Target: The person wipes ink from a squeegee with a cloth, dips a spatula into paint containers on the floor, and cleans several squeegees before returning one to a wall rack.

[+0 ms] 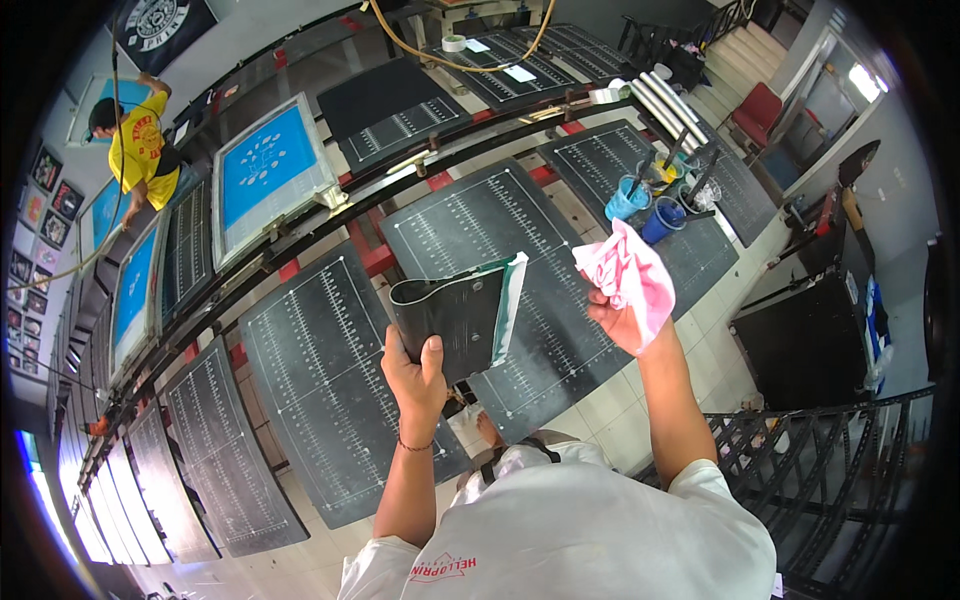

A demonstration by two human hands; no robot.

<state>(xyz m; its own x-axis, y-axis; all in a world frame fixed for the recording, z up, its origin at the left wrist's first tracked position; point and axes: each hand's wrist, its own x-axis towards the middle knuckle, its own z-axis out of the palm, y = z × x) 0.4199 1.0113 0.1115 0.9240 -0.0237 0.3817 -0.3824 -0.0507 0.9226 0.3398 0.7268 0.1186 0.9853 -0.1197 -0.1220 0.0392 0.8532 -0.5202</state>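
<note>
My left hand [415, 384] is closed around a wide black squeegee [453, 322], thumb and fingers on its lower left side. A green and white strip runs along the squeegee's right edge, and its upper end is curled over. In my right hand [624, 326] is a crumpled pink and white cloth [640, 275], which hides part of the fingers. Squeegee and cloth are apart, both held above the dark printing boards. Just beyond the cloth stand a dark blue cup [662, 222] and a light blue cup [628, 201].
Black ruled boards [320, 385] line the long table. Framed blue screens [266, 165] stand at the left, near a person in a yellow shirt [140, 140]. Rolled tubes [664, 108] lie at the back right. A black cabinet [800, 330] and metal rack [820, 460] flank my right.
</note>
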